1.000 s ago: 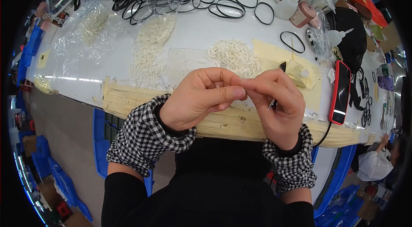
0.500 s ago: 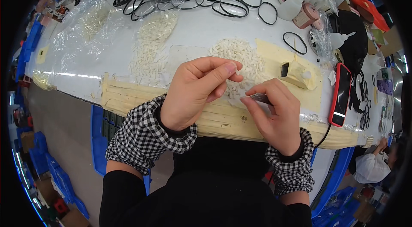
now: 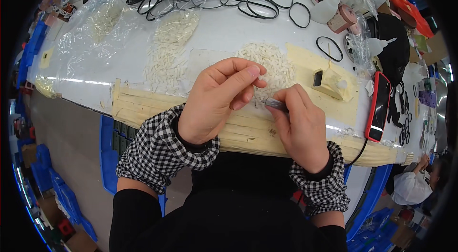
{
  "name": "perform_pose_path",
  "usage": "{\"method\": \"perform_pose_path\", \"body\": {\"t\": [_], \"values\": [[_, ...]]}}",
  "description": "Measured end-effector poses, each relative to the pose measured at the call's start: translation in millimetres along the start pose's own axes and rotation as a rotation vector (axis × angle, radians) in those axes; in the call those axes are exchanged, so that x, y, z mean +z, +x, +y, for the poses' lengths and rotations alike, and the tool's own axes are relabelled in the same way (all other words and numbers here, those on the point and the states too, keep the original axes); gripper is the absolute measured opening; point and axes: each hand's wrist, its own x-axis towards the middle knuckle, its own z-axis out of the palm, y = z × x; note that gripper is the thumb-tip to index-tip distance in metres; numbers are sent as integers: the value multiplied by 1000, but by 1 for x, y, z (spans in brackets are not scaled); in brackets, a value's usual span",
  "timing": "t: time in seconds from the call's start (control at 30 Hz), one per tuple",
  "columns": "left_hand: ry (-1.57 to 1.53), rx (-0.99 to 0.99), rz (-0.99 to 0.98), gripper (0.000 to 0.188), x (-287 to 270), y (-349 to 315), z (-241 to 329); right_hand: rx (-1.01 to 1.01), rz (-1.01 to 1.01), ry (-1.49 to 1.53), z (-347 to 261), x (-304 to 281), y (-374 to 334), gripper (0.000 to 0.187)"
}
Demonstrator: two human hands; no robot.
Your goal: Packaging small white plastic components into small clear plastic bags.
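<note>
My left hand point(image 3: 214, 102) is closed in a pinch above the table's front edge. What lies between its thumb and forefinger is too small to make out. Lower and to the right, my right hand point(image 3: 304, 127) grips a thin grey metal blade-like tool point(image 3: 275, 104), whose tip points toward the left hand without touching it. Just behind both hands lies a pile of small white pieces point(image 3: 272, 63). Another heap of such pieces point(image 3: 164, 63) spreads to the left, beside a clear plastic bag point(image 3: 177, 28) that holds more of them.
Black rubber rings point(image 3: 257, 8) cover the far side. To the right are a yellow tape-covered block point(image 3: 334, 85), a red-cased phone point(image 3: 379, 109) with a cable, and a pink cup point(image 3: 341, 19). Yellow tape point(image 3: 191, 118) wraps the front edge. A person in white point(image 3: 411, 187) sits far right.
My right hand has moved slightly left and up, bringing the metal tool nearer to the left hand. The left hand stays almost in place, still pinched.
</note>
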Motion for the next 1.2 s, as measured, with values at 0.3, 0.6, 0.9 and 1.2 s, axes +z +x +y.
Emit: {"method": "perform_pose_path", "body": {"t": [0.3,0.6,0.9,1.2], "values": [[-1,-172,-179,18,7,-2,3,-19,219,291,-3,-10,7,16],[77,-168,-270,16,-1,-1,1,-286,361,117,-4,-6,6,24],[18,-182,-231,14,-1,-1,0,-281,380,75,-3,-9,5,24],[-17,-141,-245,17,-3,0,-4,-253,361,214,-1,-4,5,24]]}}
